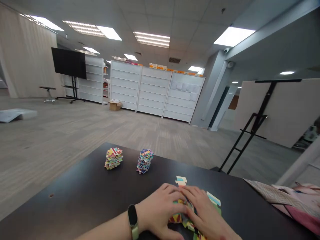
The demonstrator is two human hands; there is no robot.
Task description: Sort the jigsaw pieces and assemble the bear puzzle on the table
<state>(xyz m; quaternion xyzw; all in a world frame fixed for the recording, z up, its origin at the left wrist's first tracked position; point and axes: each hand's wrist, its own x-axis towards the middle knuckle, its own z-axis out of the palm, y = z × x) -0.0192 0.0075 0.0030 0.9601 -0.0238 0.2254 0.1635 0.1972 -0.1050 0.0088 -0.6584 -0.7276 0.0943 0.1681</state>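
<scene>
Yellow, red and green puzzle pieces [175, 218] lie on the dark table [87, 193], under and between the left hand [163, 205] and right hand [205, 210]; both hands, spread low, block the view, so I cannot tell whether either pinches a piece; one pale piece [181, 181] sits just ahead, a blue-striped piece [213, 199] beside the right hand; farther off stand a yellowish stack [113, 158] and a bluish stack [145, 161]; patterned cloth [292, 200] lies far right.
</scene>
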